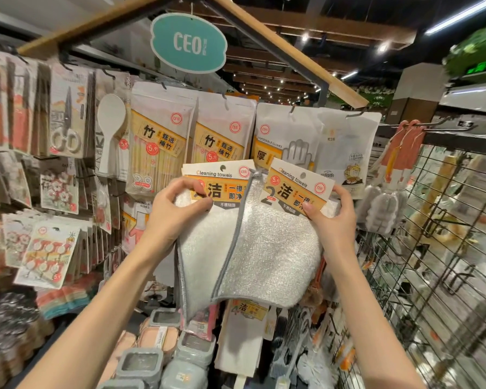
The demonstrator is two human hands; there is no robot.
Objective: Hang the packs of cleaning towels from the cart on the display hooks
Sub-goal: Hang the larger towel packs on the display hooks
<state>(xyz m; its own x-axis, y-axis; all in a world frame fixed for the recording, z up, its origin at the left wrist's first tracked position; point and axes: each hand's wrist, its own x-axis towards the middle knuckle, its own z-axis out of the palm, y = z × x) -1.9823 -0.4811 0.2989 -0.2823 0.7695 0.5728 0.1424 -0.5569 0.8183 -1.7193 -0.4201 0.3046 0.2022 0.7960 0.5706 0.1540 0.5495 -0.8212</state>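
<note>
I hold two packs of silver-white cleaning towels up in front of the display. My left hand (172,210) grips the left pack (205,248) at its orange and white card header. My right hand (333,217) grips the right pack (270,248) by its header, which is tilted. Both headers sit just below the hanging bags of bamboo sticks (159,141) and disposable gloves (286,138). Another towel pack (244,327) hangs lower down behind the cloths. The hook hole in each header is free of any hook.
Display hooks carry scissors (66,119), a white rice paddle (110,133) and sticker cards (48,254) on the left. A wire grid panel (432,234) stands at the right with brushes. Grey lidded containers (141,363) lie below. A teal CEO sign (188,43) hangs overhead.
</note>
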